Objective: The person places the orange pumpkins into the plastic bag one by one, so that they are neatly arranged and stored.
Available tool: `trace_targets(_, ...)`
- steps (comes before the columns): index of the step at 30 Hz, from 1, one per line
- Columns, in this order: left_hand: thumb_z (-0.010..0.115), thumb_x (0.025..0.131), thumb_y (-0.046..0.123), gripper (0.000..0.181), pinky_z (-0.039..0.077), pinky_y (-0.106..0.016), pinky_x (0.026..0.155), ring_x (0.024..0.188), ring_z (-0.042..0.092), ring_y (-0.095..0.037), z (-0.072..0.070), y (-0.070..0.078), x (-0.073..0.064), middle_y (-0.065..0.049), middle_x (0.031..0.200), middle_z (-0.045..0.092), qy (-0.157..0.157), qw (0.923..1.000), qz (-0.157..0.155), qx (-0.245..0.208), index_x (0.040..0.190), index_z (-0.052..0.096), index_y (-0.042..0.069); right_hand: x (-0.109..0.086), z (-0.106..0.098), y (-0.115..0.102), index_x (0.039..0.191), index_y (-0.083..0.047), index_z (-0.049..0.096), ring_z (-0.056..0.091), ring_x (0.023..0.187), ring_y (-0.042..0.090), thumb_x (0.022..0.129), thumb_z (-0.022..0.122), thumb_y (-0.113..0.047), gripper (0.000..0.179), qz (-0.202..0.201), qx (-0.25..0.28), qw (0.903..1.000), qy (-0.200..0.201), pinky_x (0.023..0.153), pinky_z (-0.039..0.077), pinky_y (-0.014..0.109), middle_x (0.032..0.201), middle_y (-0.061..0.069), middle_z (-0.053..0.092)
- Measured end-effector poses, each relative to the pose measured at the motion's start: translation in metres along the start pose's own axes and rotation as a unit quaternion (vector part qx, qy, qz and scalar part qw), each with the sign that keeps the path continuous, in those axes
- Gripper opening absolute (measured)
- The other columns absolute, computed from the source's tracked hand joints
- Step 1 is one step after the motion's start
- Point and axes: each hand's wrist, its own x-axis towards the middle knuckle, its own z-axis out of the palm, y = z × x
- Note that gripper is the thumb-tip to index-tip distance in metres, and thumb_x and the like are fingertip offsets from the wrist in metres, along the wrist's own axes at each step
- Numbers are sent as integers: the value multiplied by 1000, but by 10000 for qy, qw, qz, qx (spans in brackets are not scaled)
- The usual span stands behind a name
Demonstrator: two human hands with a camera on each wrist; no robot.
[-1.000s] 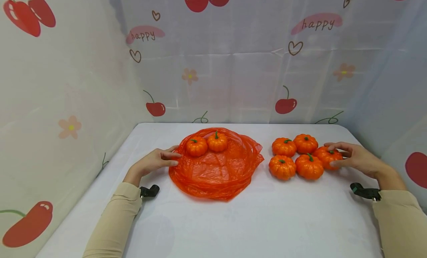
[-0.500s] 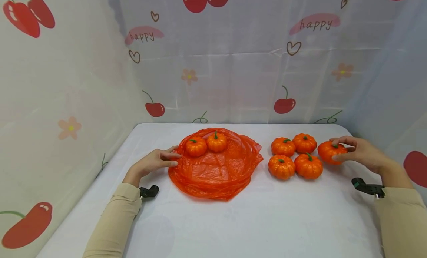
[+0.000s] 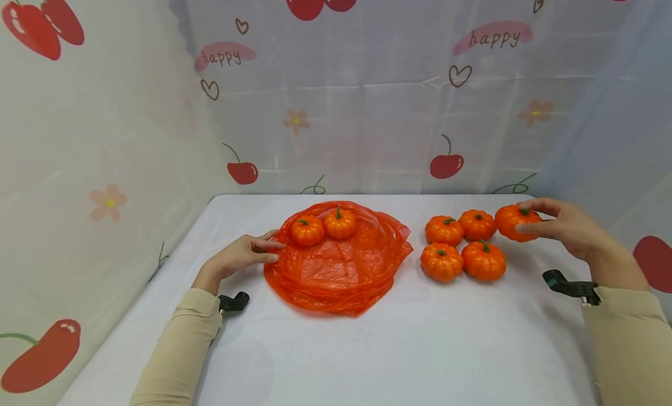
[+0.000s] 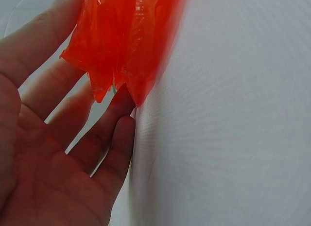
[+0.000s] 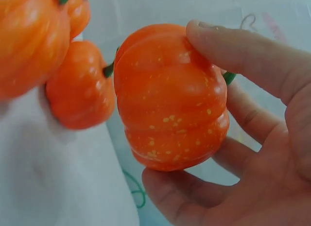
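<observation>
Raised above the table on the right, a small orange pumpkin point(image 3: 509, 222) with a green stem is held between the thumb and fingers of my right hand point(image 3: 569, 228). The right wrist view shows yellow specks on this pumpkin point(image 5: 170, 99). My left hand point(image 3: 236, 259) touches the left rim of a thin red plastic bag point(image 3: 336, 272); its fingers are spread and fairly straight. Folds of the bag point(image 4: 121, 41) partly cover those fingertips in the left wrist view. Two pumpkins, a left one point(image 3: 307, 231) and a right one point(image 3: 340, 224), sit at the bag's back.
Several more pumpkins stand close together right of the bag, among them a front-left one point(image 3: 441, 262) and a front-right one point(image 3: 484, 261). All rest on a white-covered table point(image 3: 399, 347). A printed curtain point(image 3: 362, 137) rises behind the table.
My right hand has drawn the pumpkin off to the right of the group, then lifted it up from the table. The left hand and the bag stay in place.
</observation>
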Motion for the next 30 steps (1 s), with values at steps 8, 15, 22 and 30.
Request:
trace_targets(8, 79, 91, 37, 49, 22, -60, 127, 161, 17, -33, -1, 1, -2, -3, 169, 32, 23, 10000, -20, -64, 135, 70, 18, 3, 10, -38, 140, -21, 53, 49, 108, -3, 98, 72, -33, 47, 49, -4, 9999, -146, 83, 51, 11, 155, 7, 34)
trace_targets(15, 80, 90, 38, 50, 22, -60, 127, 161, 17, -33, -1, 0, -2, -3, 169, 32, 41, 9999, -72, -123, 135, 70, 19, 12, 32, -67, 143, -5, 48, 51, 111, 5, 96, 75, -32, 61, -171, -33, 9997, -183, 84, 52, 13, 162, 20, 30)
trace_targets(22, 80, 90, 37, 49, 21, -61, 127, 161, 16, -34, 0, 0, -1, -3, 169, 32, 9, 9998, -97, -174, 134, 71, 19, 23, 57, -82, 143, -1, 48, 44, 135, 39, 94, 76, -27, 62, -391, 96, 9982, -437, 111, 45, 58, 163, 23, 32)
trace_targets(30, 79, 90, 38, 49, 21, -61, 127, 161, 17, -34, 1, 2, 0, -3, 169, 32, 17, 9999, -115, -118, 134, 71, 19, 32, 79, -102, 139, -6, 51, 48, 134, 40, 92, 79, -29, 60, -368, 320, 9964, -690, 110, 47, 56, 157, 17, 42)
